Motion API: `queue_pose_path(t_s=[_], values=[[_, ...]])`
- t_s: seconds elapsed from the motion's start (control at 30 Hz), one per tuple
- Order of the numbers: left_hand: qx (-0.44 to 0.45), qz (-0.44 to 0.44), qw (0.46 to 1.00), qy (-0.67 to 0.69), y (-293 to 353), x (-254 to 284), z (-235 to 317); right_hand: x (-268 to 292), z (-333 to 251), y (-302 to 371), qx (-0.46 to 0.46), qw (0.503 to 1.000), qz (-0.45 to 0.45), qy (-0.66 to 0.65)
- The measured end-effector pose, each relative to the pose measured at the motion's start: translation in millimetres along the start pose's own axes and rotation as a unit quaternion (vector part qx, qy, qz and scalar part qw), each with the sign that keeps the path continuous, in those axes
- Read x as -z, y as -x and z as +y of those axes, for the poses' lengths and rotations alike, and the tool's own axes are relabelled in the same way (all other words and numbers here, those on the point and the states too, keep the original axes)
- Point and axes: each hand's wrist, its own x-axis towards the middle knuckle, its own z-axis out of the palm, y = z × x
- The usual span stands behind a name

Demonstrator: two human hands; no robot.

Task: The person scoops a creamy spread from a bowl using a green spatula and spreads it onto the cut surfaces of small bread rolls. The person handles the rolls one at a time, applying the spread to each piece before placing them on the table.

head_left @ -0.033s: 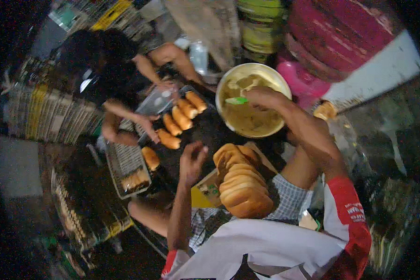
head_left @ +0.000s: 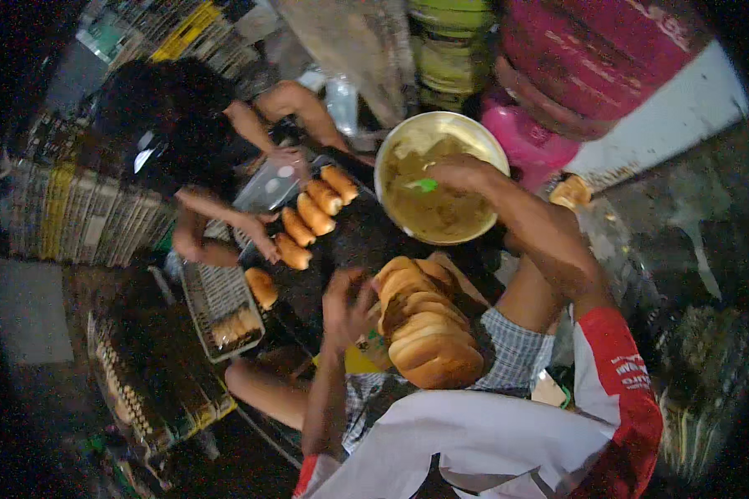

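My right hand [head_left: 460, 175] reaches into a large metal bowl [head_left: 382, 187] of thick brownish-yellow spread [head_left: 443, 218]. It is closed on a small green-ended utensil [head_left: 424, 185], whose far part cannot be made out. On the left of a leaning row of split bread buns [head_left: 429, 320], my left hand [head_left: 347, 306] is raised with its fingers loosely bent and apart. Blurred fingertips come close to the upper buns; contact is unclear. The bread row rests by my lap, on a piece of cardboard [head_left: 466, 281].
Across from me, another person's hands [head_left: 258, 233] work by a clear plastic package [head_left: 275, 183] and several filled buns [head_left: 308, 214]. A basket-like tray [head_left: 193, 308] with packed buns stands left. Large pink tubs [head_left: 591, 66] and stacked green buckets [head_left: 449, 50] stand behind the bowl.
My left hand has moved right and slightly down, nearer to the bread row. In the bowl, my right hand has shifted slightly and the green-ended utensil has turned. The whole view has shifted a little.
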Motion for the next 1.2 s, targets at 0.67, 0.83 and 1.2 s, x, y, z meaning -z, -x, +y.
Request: queue_pose_path(t_s=[0.67,0.83,1.2], values=[[-0.063,-0.034,0.949,-0.307,76,-6,110,21,-23,-23,-0.048,0.887,-0.217,0.404],[0.026,-0.156,0.937,-0.310,74,-22,127,29,-44,-28,0.083,0.899,-0.213,0.373],[0.266,0.007,0.760,0.592,-11,15,2,-11,-99,14,0.325,0.934,-0.147,0.005]])
